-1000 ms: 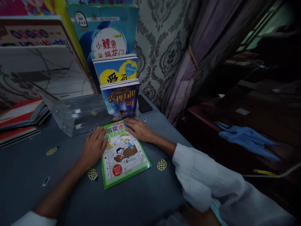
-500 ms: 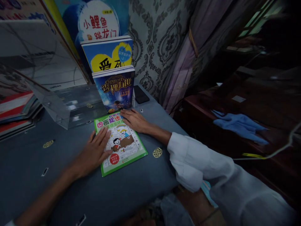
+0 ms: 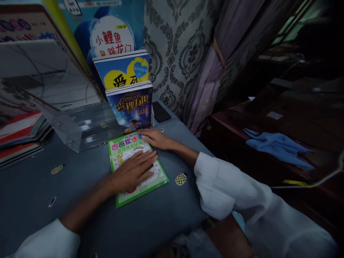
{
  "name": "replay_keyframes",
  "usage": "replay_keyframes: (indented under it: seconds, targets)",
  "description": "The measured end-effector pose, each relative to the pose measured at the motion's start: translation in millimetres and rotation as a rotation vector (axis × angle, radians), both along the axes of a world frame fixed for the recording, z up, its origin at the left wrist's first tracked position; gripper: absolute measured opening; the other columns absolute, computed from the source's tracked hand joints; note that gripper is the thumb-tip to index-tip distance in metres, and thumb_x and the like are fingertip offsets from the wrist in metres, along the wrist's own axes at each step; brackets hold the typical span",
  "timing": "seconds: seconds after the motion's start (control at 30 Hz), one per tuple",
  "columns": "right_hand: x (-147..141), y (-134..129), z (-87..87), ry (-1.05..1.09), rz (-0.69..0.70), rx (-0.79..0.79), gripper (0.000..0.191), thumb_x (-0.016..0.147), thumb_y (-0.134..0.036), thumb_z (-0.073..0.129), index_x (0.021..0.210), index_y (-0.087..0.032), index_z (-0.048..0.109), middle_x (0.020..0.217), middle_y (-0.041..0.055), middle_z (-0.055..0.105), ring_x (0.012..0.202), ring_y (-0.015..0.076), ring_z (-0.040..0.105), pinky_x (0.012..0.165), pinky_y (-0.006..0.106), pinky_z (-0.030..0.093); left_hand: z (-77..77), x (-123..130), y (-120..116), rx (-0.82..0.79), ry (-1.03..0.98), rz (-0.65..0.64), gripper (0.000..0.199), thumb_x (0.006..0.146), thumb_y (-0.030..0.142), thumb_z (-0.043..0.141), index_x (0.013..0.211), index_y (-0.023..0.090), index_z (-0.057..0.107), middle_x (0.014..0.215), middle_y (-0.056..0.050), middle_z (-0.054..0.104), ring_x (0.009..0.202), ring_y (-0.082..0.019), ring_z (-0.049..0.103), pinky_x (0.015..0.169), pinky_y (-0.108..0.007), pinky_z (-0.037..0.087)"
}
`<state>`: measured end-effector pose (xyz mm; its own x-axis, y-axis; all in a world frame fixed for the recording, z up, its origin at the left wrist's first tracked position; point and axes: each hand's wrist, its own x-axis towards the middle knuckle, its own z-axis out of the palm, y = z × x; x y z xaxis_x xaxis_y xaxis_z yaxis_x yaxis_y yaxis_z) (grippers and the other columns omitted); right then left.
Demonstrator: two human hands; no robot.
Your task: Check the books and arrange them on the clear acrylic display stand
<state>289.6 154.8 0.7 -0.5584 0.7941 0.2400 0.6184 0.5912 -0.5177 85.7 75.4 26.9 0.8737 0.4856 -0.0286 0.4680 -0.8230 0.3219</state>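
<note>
A green-bordered picture book [image 3: 158, 178] lies flat on the grey-blue tabletop [image 3: 172, 215], its cover up. Across the middle of its cover stretches my left hand [image 3: 134, 170], fingers extended and slightly blurred, hiding much of the drawing. My right hand [image 3: 155, 139] rests at the book's upper right corner, fingers reaching over that corner with nothing gripped. Just behind the book's top edge stands a dark blue book [image 3: 131, 107], upright and leaning back, in front of a blue and yellow book [image 3: 107, 73].
A dark phone [image 3: 160, 111] lies right of the standing books. Clear acrylic stands [image 3: 66, 125] and a stack of books [image 3: 23, 130] occupy the left. Behind are a large blue poster-like book [image 3: 115, 28] and a curtain [image 3: 206, 82]. A blue cloth [image 3: 276, 145] lies on dark furniture at right.
My left hand has slid rightward from the book's left edge across its cover. My right hand stays at the upper right corner. The view has tilted slightly upward.
</note>
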Motion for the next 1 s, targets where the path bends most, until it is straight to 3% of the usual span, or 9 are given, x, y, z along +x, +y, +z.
replay_keyframes:
  seconds: [0.17,0.27,0.4,0.57,0.67,0.77,0.87,1.0]
  targets:
    - [8,6,3.5,0.168,0.003,-0.105,0.049,0.107,-0.039,0.03,0.147,-0.017,0.05,0.15,0.0075,0.055,0.138,0.0201,0.052,0.117,0.041,0.039,-15.7,-8,55,0.194,-0.047,0.224,0.055,0.105,0.043,0.033,0.148,0.011,0.045,0.157,-0.015,0.043,0.147,-0.024,0.038,0.123,-0.045,0.028]
    - [8,6,2.4,0.188,0.013,-0.111,0.052,0.107,-0.045,0.029,0.148,-0.019,0.049,0.151,0.0078,0.054,0.139,0.0207,0.05,0.118,0.042,0.037,-18.2,-6,64,0.27,-0.008,0.25,0.056,0.105,0.042,0.034,0.147,0.007,0.046,0.155,-0.018,0.045,0.146,-0.027,0.04,0.123,-0.046,0.029]
    - [7,6,-3.1,0.163,0.018,-0.09,0.055,0.107,-0.051,0.028,0.149,-0.022,0.048,0.151,0.0071,0.054,0.139,0.0213,0.049,0.118,0.044,0.036,-15.1,2,38,0.259,0.043,0.114,0.062,0.106,0.046,0.03,0.151,0.004,0.038,0.159,-0.02,0.039,0.151,-0.027,0.03,0.126,-0.045,0.02]
    - [3,6,-7.2,0.068,0.02,-0.013,0.055,0.106,-0.05,0.032,0.148,-0.019,0.048,0.151,0.01,0.054,0.138,0.0235,0.05,0.117,0.046,0.037,-9.0,7,-19,0.175,0.063,-0.145,0.067,0.105,0.055,0.025,0.157,0.012,0.026,0.165,-0.013,0.029,0.155,-0.022,0.02,0.127,-0.042,0.012]
    - [0,2,-6.3,-0.006,0.02,0.019,0.055,0.106,-0.048,0.033,0.148,-0.015,0.047,0.151,0.0126,0.053,0.139,0.0248,0.05,0.116,0.046,0.037,-6.1,7,-41,0.15,0.042,-0.21,0.067,0.104,0.056,0.03,0.157,0.015,0.026,0.165,-0.011,0.028,0.154,-0.02,0.022,0.128,-0.042,0.007]
    - [-5,-7,-5.3,-0.11,-0.025,0.048,0.057,0.105,-0.05,0.036,0.148,-0.014,0.048,0.153,0.0151,0.049,0.145,0.0276,0.043,0.12,0.05,0.031,-5.1,5,-47,0.151,-0.016,-0.206,0.062,0.105,0.052,0.034,0.155,0.017,0.032,0.163,-0.011,0.034,0.152,-0.02,0.029,0.128,-0.045,0.009]
    - [-12,-16,-3.8,-0.194,-0.064,0.062,0.065,0.102,-0.057,0.038,0.149,-0.014,0.046,0.158,0.0171,0.042,0.149,0.0302,0.034,0.122,0.054,0.024,-6.5,1,-46,0.184,-0.121,-0.174,0.049,0.106,0.043,0.035,0.147,0.016,0.045,0.154,-0.011,0.049,0.145,-0.021,0.043,0.125,-0.044,0.023]
    - [-23,-29,-0.8,-0.285,-0.117,0.014,0.069,0.102,-0.057,0.037,0.153,-0.009,0.04,0.161,0.021,0.035,0.152,0.0321,0.027,0.122,0.057,0.022,-10.5,-2,-44,0.294,-0.265,0.046,0.038,0.107,0.03,0.033,0.13,0.015,0.059,0.132,-0.011,0.068,0.126,-0.021,0.061,0.109,-0.038,0.048]
